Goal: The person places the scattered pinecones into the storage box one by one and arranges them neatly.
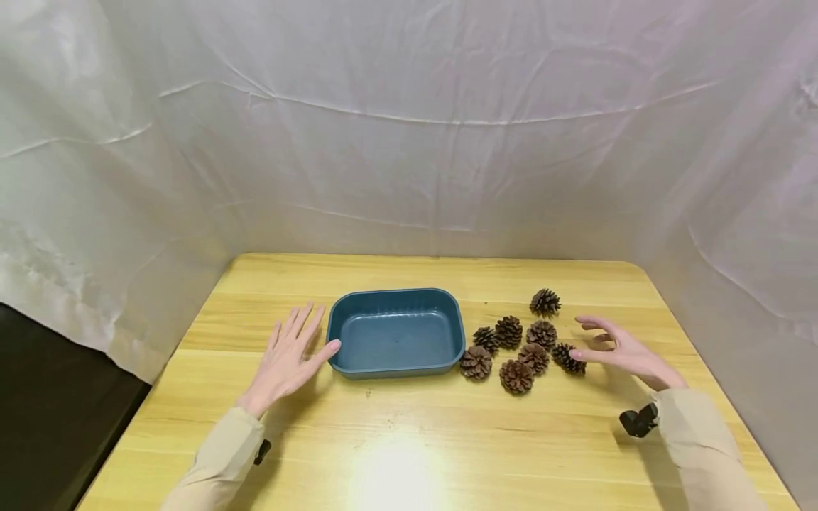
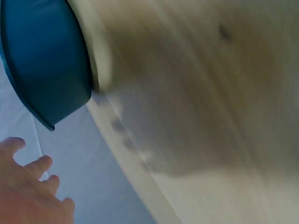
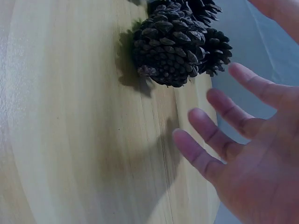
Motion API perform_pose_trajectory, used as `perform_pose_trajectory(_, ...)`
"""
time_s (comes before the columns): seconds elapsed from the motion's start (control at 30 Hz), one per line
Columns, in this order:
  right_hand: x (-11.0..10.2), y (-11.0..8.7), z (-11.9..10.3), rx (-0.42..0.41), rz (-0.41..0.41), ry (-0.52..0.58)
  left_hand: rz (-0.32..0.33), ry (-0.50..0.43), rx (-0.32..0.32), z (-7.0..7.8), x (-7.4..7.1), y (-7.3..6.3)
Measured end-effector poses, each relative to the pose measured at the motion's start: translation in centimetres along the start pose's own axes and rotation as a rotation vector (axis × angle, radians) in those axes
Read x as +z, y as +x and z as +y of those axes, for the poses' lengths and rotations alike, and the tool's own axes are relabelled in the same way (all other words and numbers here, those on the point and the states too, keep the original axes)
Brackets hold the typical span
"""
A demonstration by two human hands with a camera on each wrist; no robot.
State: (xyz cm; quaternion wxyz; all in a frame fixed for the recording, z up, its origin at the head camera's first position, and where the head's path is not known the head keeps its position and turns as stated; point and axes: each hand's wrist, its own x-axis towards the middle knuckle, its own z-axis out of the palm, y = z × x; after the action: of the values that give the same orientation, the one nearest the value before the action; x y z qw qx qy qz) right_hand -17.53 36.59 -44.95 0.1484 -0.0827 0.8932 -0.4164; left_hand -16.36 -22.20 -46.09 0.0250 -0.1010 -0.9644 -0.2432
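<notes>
A dark blue rectangular plastic basin (image 1: 396, 370) stands on the wooden table, with nothing inside. My left hand (image 1: 287, 362) is at its left side, fingers spread and straight, thumb overlapping the rim in the head view. To the basin's right lies a loose group of several brown pine cones (image 1: 516, 377). My right hand (image 1: 623, 351) hovers at the right of the group, fingers parted and holding nothing. Its thumb overlaps the rightmost pine cone (image 1: 567, 359) in the head view. In the right wrist view a pine cone (image 3: 168, 51) sits beyond the fingertips, apart from them.
One pine cone (image 1: 545, 302) lies farther back than the others. Pale sheeting (image 1: 409, 177) hangs behind and beside the light wooden table (image 1: 447, 454). A black surface (image 1: 57, 411) shows at the lower left, beyond the table's edge.
</notes>
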Motion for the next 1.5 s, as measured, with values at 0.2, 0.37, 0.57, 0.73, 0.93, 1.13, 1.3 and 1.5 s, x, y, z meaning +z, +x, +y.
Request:
perform_pose_trajectory(0.2,-0.1,0.4,0.3,0.002,-0.075,0.003,0.046,-0.186,0.014,0.2,1.0,-0.2)
perform_pose_trajectory(0.37,0.0,1.1,0.5,0.003,-0.114,-0.004,0.052,-0.411,-0.062,0.5,1.5,0.0)
perform_pose_trajectory(0.57,0.2,1.7,0.2,0.016,-0.158,-0.017,0.046,-0.585,-0.153,0.5,1.6,0.4)
perform_pose_trajectory(0.73,0.4,2.0,0.0,0.021,-0.176,-0.061,0.01,-0.657,-0.186,0.2,1.3,0.7)
perform_pose_trajectory(0.93,0.7,2.1,-0.2,0.021,-0.18,-0.089,-0.045,-0.744,-0.187,-0.2,1.2,0.8)
perform_pose_trajectory(1.13,0.9,2.1,-0.2,0.027,-0.177,-0.11,-0.071,-0.785,-0.167,-0.5,1.2,0.8)
perform_pose_trajectory(1.3,1.0,2.3,0.1,0.032,-0.171,-0.103,-0.08,-0.811,-0.15,-0.6,1.3,0.7)
perform_pose_trajectory(1.5,1.0,2.6,0.2,0.035,-0.171,-0.085,-0.091,-0.85,-0.154,-0.7,1.3,0.8)
